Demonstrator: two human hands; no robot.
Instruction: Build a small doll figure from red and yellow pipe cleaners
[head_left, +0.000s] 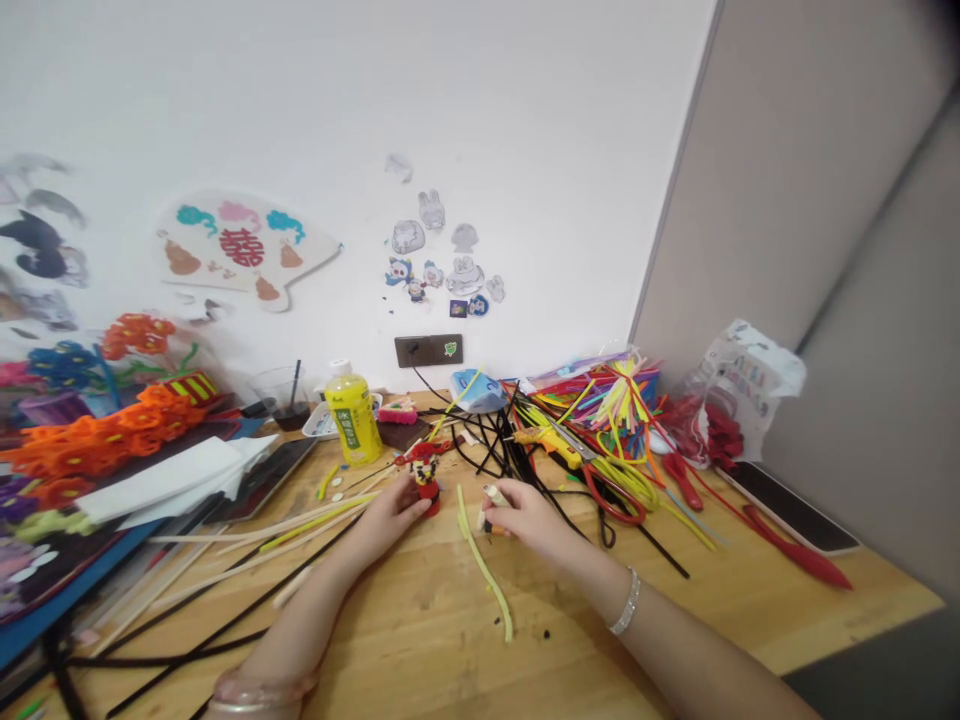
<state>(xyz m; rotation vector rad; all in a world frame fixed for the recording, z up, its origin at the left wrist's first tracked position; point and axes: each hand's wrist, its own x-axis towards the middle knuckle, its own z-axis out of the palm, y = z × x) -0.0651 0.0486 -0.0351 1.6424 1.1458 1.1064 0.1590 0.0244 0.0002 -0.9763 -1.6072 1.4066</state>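
Observation:
At the table's middle, my left hand [397,512] is closed around the lower side of a small pipe-cleaner figure [426,480]. The figure stands upright, with a red top, a pale-and-black middle and a red base. My right hand [521,515] pinches a small cream-coloured roll [494,494]. Under those fingers shows another small piece with cream, black and orange parts; its kind is unclear. Between my two hands a pale yellow pipe cleaner [484,568] lies on the wooden table [420,640], touching neither hand. Small dark scraps are scattered near it.
Black pipe cleaners [514,445], yellow-handled tool [551,443] and red-handled scissors [611,500] crowd the right. A yellow bottle [352,415] and a cup [289,400] stand back left. Orange pipe-cleaner flowers [90,435] fill the left; a phone [787,508] lies far right.

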